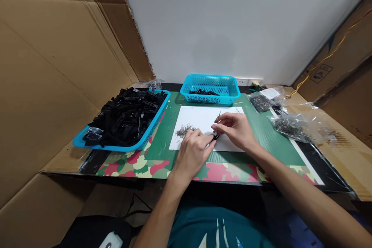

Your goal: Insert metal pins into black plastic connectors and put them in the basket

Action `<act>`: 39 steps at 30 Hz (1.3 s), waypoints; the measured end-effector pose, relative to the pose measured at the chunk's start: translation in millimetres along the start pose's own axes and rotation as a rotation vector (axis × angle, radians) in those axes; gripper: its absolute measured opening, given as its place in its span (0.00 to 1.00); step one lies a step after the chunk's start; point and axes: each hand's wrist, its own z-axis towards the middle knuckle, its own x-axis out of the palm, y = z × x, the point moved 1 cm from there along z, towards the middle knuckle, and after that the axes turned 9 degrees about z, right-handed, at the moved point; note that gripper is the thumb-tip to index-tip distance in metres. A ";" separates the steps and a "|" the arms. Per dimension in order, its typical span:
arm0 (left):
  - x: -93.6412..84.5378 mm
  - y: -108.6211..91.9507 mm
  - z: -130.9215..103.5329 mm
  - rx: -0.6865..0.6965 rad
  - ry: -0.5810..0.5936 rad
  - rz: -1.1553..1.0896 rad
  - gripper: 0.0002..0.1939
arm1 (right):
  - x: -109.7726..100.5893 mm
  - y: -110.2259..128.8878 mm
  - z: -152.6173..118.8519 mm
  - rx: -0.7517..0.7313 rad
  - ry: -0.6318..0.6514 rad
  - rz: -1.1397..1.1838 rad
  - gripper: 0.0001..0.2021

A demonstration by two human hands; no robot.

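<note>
Over a white sheet of paper (229,148), my left hand (192,149) is closed, pinching a small black part (215,137) between thumb and fingers. My right hand (236,128) grips a thin metal tool (219,117), held nearly upright, its lower end at the black part. Whether the tool is a screwdriver or tweezers I cannot tell. Just beyond my left fingers lies a pile of tiny metal pieces (183,129), too small to name. My fingers partly cover the black part.
At the left, a blue basket (136,148) is heaped with black parts (124,112). Another blue basket (210,100) at the back holds some black pieces (203,92). Clear bags of small metal pieces (287,126) lie at the right. Cardboard walls (52,46) flank the table.
</note>
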 end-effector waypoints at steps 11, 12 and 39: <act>3.3 -0.6 -0.5 0.014 0.004 0.007 0.07 | 2.4 5.4 -3.1 -0.142 0.087 -0.307 0.13; 3.7 -0.5 -0.2 0.014 -0.002 0.000 0.08 | 2.1 5.8 -3.3 -0.152 0.089 -0.326 0.13; -9.2 8.0 4.3 -0.043 -0.234 -0.049 0.11 | -62.3 9.9 14.7 -0.370 -0.420 -0.466 0.13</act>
